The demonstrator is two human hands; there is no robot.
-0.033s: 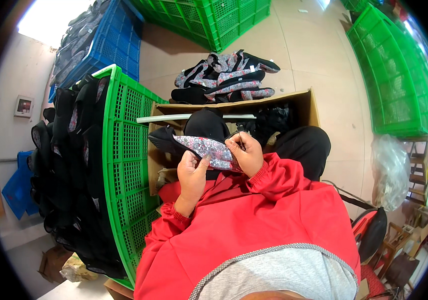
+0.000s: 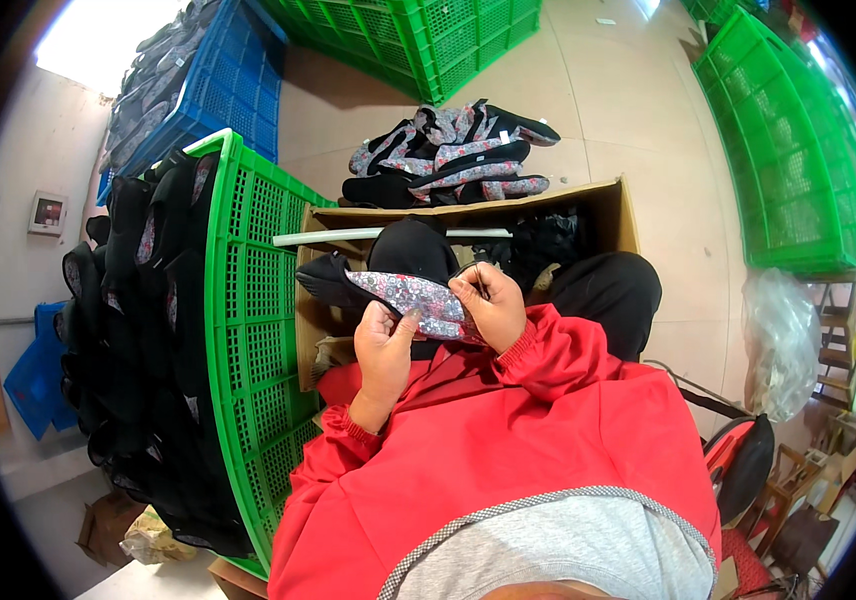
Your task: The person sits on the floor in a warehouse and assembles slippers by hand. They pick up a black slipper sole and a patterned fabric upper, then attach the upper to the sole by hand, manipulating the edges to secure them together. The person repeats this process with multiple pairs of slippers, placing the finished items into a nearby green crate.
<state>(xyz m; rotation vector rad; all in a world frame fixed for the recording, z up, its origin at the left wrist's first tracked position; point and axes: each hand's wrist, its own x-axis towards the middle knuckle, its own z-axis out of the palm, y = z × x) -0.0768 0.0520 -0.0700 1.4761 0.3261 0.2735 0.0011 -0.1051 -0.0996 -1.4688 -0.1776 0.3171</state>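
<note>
Left hand (image 2: 385, 352), right hand (image 2: 495, 310) pinch patterned shoe upper (image 2: 413, 293) | no visible shift, handling seemingly unadvanced | underside hidden from here

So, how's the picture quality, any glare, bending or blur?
Head view: the bright patch at upper left is blown out; the right-hand green crate bows with the fisheye, whose rim goes black; the cardboard box is shadowed inside; the patterned piece in the fingers looks fairly sharp.

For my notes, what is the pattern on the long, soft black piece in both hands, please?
Its printed panel is grey-white with red patches; head view.
</note>
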